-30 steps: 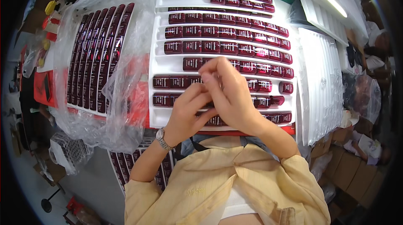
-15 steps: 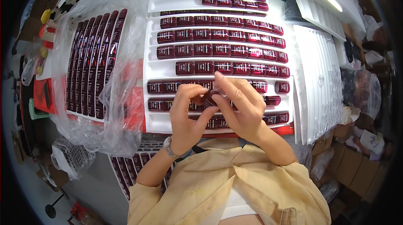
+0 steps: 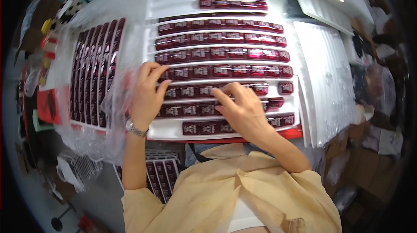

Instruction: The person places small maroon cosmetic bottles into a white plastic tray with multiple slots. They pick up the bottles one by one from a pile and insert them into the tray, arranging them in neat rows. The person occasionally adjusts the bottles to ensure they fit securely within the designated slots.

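Dark-red packets [image 3: 204, 72], white tray [image 3: 173, 131], both hands resting

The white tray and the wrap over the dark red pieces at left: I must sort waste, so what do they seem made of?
The white tray looks like thin moulded plastic, glossy, with ribbed rows catching the light. The wrap looks like clear thin plastic film: it crinkles, shines, and shows the dark red pieces through it. The exact plastic cannot be told.

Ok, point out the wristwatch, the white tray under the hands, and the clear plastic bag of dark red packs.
wristwatch [image 3: 135, 128], head view, on the metal band.
white tray [image 3: 167, 131], head view, on the bare front rim.
clear plastic bag [image 3: 89, 139], head view, on the crumpled lower edge.
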The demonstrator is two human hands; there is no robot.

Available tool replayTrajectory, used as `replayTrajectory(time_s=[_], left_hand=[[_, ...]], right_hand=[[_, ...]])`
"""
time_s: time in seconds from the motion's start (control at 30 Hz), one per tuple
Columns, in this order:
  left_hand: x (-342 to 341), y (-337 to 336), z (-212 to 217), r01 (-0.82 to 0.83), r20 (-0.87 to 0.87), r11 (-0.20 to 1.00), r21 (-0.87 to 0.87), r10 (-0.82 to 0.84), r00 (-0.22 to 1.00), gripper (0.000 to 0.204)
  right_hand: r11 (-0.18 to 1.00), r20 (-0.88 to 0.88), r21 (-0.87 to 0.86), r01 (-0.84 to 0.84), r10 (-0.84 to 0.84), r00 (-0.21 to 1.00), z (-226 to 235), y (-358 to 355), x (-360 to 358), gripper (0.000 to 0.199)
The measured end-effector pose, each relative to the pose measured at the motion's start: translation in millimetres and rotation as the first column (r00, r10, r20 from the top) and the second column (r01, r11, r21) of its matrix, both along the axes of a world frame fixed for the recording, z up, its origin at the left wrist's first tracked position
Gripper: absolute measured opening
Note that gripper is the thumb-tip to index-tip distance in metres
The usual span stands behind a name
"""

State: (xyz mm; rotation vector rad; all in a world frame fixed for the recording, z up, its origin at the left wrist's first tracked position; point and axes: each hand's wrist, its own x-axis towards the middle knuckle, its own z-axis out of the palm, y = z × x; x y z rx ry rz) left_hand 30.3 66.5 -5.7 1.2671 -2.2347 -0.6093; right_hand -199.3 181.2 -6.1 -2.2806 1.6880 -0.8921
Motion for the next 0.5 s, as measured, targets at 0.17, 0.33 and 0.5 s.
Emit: replayTrajectory(time_s=[0.17, 0.33, 0.5], left_hand=[[-46.3, 19.7, 12.4, -0.096, 0.07, 0.948, -0.303, 0.122, 0.99, 0.036], [-152.3, 64.9, -1.9, 0.267, 0.051, 0.946, -0.185, -0.262, 0.964, 0.028], [-158.9, 66.9, -10.3, 0.291, -0.002, 0.933, -0.211, -0.298, 0.955, 0.029]], right_hand=[[0.99, 0.499, 0.11, 0.085, -0.13, 0.857, 1.3, 11.9, -22.7, 0.02], [0.922, 0.787, 0.147, 0.359, -0.329, 0.523, 15.5, 26.1, -84.0, 0.029], [0.864, 0.827, 0.293, 0.41, -0.444, 0.344, 4.4, 46.8, -104.2, 0.028]])
